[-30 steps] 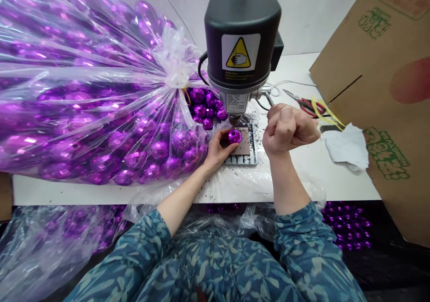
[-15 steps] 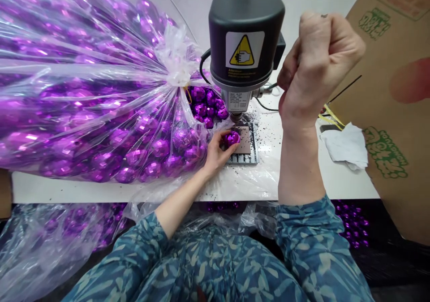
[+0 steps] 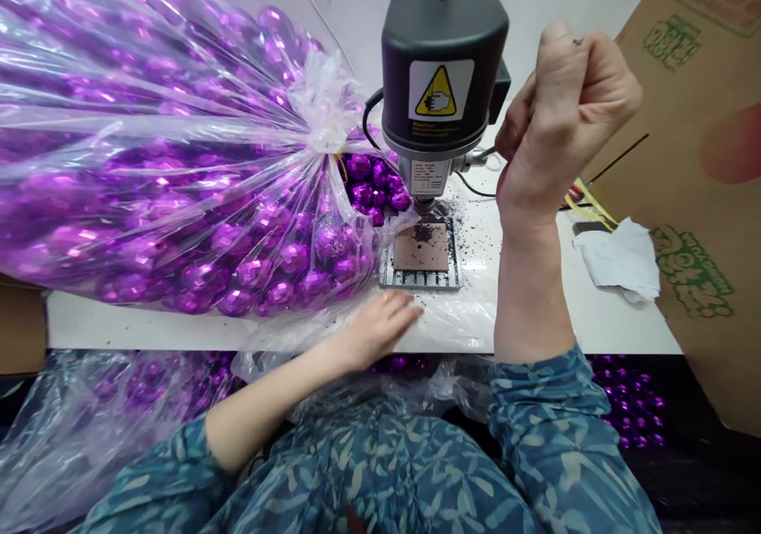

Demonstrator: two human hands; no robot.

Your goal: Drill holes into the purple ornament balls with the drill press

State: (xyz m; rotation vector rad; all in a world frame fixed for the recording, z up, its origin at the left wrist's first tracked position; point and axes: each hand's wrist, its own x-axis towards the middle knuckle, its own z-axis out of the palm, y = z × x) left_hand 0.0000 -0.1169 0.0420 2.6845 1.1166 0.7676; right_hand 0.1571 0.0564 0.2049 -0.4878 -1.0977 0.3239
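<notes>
My left hand [image 3: 384, 328] is over the table's front edge, slightly blurred, fingers stretched out, with no ball showing in it. Just beyond it lies a slotted metal base plate [image 3: 416, 280] carrying a brown square pad [image 3: 421, 258] that has a small dark hole and black shavings on it. Above the pad stands a black drill press [image 3: 443, 59] with a yellow warning label; its chuck [image 3: 424, 204] is over the pad's back edge. My right hand [image 3: 567, 114] is raised, closed in a fist round the drill press's lever [image 3: 486, 153], whose grip is hidden by the fingers.
A big clear plastic bag [image 3: 178, 146] of shiny purple faceted balls fills the left, with smaller purple balls [image 3: 377, 189] in an opening beside the drill. On the right are a white cloth [image 3: 621, 261] and a cardboard box [image 3: 707, 225]. More purple balls [image 3: 633, 399] lie below the table.
My left hand has drawn back from the pad toward the table edge, and the purple ball it held there is out of sight. My right hand stays on the lever.
</notes>
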